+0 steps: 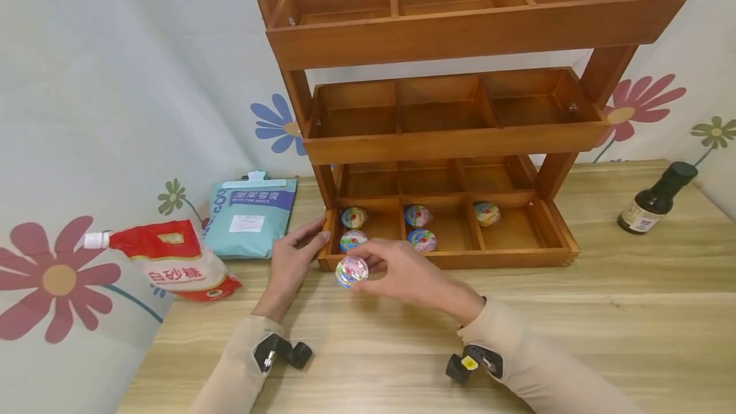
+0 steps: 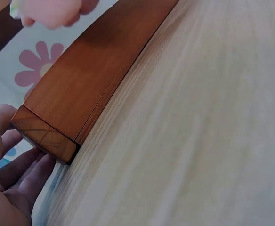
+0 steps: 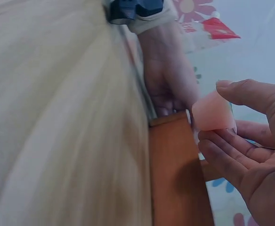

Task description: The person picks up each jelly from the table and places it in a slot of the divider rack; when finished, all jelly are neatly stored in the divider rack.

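Note:
My right hand (image 1: 402, 271) pinches a small jelly cup (image 1: 351, 271) between thumb and fingers, just in front of the left end of the wooden rack's (image 1: 454, 145) lowest tray. Its shiny lid faces up in the head view; the right wrist view shows its pinkish, tapered side (image 3: 212, 113). My left hand (image 1: 294, 265) touches the left end of that tray, thumb at its corner (image 2: 50, 136) and fingers along the outer side. Inside the tray lie two jelly cups (image 1: 353, 218) in the left compartment, two (image 1: 422, 240) in the middle and one (image 1: 487, 214) at right.
Left of the rack, a blue snack bag (image 1: 248, 219) leans against the wall, with a red and white sugar pouch (image 1: 178, 260) beside it. A dark bottle (image 1: 655, 200) stands on the table (image 1: 621, 337) at right. Two upper tiers overhang the lowest tray.

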{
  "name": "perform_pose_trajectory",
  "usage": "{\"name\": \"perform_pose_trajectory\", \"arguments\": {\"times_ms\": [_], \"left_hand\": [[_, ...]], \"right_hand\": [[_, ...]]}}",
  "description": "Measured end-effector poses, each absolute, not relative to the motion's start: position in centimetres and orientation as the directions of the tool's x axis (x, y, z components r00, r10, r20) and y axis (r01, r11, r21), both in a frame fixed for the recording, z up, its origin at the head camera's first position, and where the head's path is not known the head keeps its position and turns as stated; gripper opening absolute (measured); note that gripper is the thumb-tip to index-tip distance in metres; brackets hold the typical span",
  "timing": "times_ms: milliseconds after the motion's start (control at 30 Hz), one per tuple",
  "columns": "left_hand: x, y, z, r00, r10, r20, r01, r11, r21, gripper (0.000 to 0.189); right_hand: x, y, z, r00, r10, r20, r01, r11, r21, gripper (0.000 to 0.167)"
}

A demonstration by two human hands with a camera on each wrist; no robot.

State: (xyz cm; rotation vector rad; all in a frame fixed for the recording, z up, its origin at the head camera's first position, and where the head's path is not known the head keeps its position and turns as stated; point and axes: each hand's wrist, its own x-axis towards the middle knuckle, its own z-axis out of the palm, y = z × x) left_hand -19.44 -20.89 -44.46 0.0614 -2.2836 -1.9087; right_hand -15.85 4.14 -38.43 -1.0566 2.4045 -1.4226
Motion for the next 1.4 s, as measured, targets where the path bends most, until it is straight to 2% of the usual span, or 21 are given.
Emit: {"name": "perform_pose_trajectory", "arguments": {"times_ms": [500,900,1400], "left_hand": [[-19.5,-20.7,-44.6,-0.987,-0.133,0.091,0.066,0.182,0.981,0.037],[-19.4,-20.8,-44.6,-0.986,-0.146,0.079,0.051,0.191,0.98,0.037],[-19.5,-20.8,-44.4,-0.986,-0.145,0.081,0.053,0.186,0.981,0.038]], "right_hand": [[-16.2,8.3,-37.3,-0.769,-0.572,0.283,-0.532,0.328,-0.781,0.05],[-16.9,12.4,-37.2,-0.843,-0.478,0.247,-0.456,0.392,-0.799,0.05],[-17.5,16.9,-36.1,-0.911,-0.357,0.206,-0.382,0.545,-0.746,0.053]]}}
